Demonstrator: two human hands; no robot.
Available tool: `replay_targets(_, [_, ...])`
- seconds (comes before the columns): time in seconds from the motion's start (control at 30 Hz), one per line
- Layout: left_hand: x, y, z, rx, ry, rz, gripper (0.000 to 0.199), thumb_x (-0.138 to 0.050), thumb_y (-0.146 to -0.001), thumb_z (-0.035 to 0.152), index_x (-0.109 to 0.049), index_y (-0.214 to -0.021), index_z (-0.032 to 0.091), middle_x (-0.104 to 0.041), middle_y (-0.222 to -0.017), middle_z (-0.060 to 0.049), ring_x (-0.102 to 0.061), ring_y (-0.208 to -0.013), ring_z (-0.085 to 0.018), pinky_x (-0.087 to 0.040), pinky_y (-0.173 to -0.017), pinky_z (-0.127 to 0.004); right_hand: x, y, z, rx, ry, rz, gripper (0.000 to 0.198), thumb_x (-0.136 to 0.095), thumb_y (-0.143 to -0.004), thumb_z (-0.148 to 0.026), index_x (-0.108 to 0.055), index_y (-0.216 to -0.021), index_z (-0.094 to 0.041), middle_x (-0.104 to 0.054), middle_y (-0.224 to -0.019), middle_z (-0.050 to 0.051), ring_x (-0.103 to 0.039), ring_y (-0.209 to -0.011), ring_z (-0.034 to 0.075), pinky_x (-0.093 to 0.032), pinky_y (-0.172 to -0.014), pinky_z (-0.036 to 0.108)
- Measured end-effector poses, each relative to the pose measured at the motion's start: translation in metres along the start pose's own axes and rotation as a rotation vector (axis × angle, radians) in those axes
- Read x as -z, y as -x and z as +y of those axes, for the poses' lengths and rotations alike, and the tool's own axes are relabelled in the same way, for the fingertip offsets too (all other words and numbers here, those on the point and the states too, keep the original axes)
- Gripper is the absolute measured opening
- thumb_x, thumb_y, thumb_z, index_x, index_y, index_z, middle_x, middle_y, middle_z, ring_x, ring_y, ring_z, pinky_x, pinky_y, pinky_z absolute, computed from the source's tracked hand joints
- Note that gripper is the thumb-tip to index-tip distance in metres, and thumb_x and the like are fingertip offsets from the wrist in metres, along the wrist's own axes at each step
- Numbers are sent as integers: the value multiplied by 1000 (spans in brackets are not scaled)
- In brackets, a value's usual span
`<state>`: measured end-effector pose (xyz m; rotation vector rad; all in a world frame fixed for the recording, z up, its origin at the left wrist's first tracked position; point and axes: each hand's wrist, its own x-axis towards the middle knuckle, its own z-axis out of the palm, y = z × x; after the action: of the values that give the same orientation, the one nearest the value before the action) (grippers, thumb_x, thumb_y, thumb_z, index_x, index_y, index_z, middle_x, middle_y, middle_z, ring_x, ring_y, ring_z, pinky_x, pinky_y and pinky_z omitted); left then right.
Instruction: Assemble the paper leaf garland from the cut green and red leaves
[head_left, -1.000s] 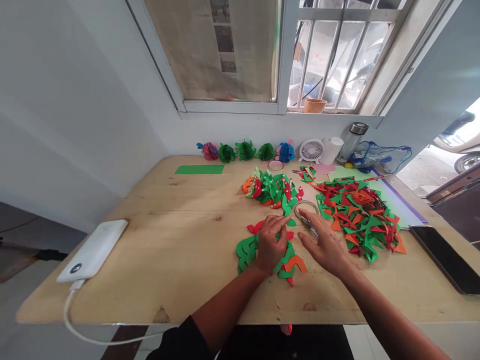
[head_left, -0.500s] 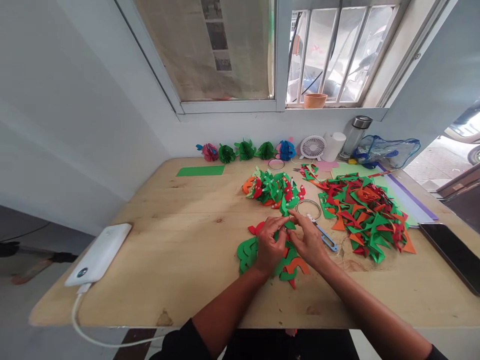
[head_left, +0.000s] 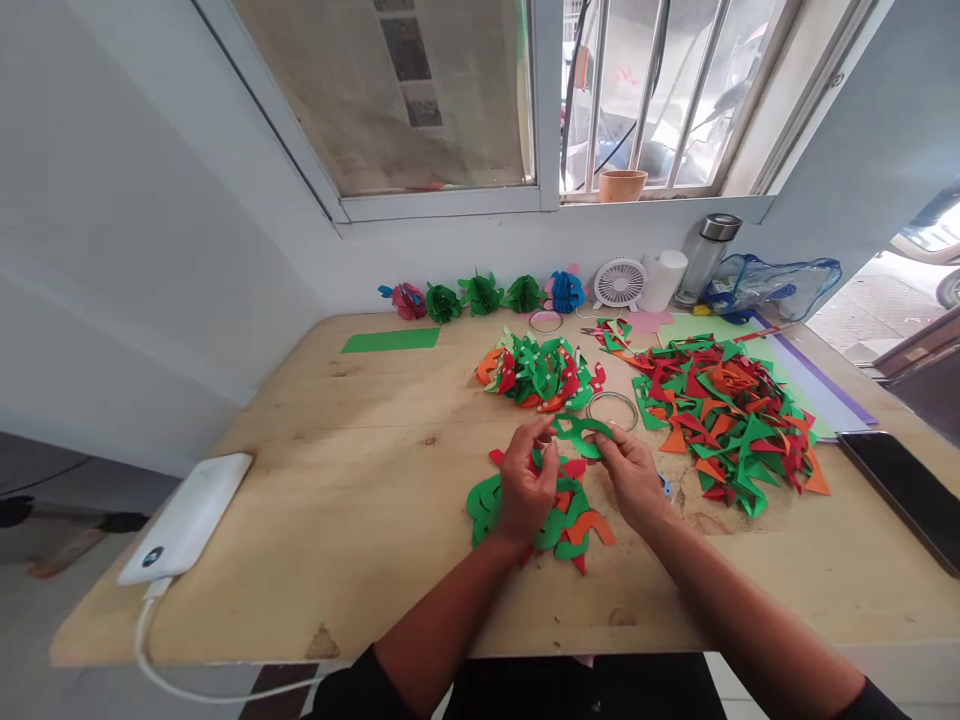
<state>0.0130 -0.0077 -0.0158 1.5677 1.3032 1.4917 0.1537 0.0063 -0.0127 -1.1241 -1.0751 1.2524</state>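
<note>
A curvy green paper cutout (head_left: pixel 592 445) is pinched by my right hand (head_left: pixel 634 478), above the table. My left hand (head_left: pixel 527 485) is beside the cutout's left end, fingers curled and drawn together; whatever is in them is too small to make out. Under and around my left hand lies a loose pile of green, red and orange paper cutouts (head_left: pixel 484 505). Behind my hands sits a heap of similar cutouts dotted with small white squares (head_left: pixel 544 370). A roll of tape (head_left: pixel 613 410) lies just behind my right hand, and a blue cutter (head_left: pixel 665 486) is mostly hidden by it.
A big heap of paper scraps (head_left: pixel 731 420) spreads to the right, near a black phone (head_left: pixel 904 490). Paper honeycomb figures (head_left: pixel 480 293), a small fan (head_left: pixel 619 284) and a glass bottle (head_left: pixel 705 262) line the wall. A white power bank (head_left: pixel 187 520) with cable lies left.
My hands have moved apart; the green cutout now shows in my right hand. My left hand has drawn slightly left and down. The view has shifted a little.
</note>
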Motion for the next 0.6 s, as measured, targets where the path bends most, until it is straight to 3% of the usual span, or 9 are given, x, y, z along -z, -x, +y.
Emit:
replay_targets(0.1, [-2, -3, -4, 81, 109, 45, 36, -52, -84, 22, -53, -119, 18, -62, -105, -8, -61, -91, -16, -51, -81, -29, -2, 1, -3, -117, -215, -60, 20, -66, -74, -39, -69, -80, -21, -66, -76, 1, -54, -66, 13, -45, -63, 26])
replay_targets(0.3, [-5, -8, -6, 198, 293, 54, 52, -54, -80, 22, -41, -131, 20, -64, -105, -9, -64, -84, -15, -53, -71, -25, -4, 5, -9, -240, -384, -92, 18, -71, -71, -37, -69, -78, -21, -68, -76, 1, -58, -66, 14, -46, -62, 27])
replay_targets(0.4, [-5, -9, -3, 247, 384, 4, 52, -58, -78, 24, -46, -128, 20, -66, -102, -8, -65, -82, -15, -53, -70, -25, -4, 6, -11, -269, -449, -123, 16, -71, -71, -35, -69, -79, -21, -69, -78, 1, -60, -67, 14, -46, -63, 27])
replay_targets(0.47, [-4, -10, -2, 284, 415, -20, 47, -61, -76, 26, -52, -122, 20, -68, -88, -5, -65, -76, -15, -53, -67, -25, -5, 7, -12, -282, -466, -160, 15, -71, -72, -34, -69, -81, -21, -69, -78, 0, -60, -68, 13, -46, -65, 26])
replay_targets(0.6, [-3, -11, 1, 340, 475, 12, 35, -66, -74, 31, -61, -105, 17, -66, -73, -2, -63, -65, -13, -52, -61, -24, -7, 11, -13, -309, -426, -212, 17, -71, -73, -34, -71, -84, -21, -68, -76, 0, -59, -67, 11, -44, -65, 24])
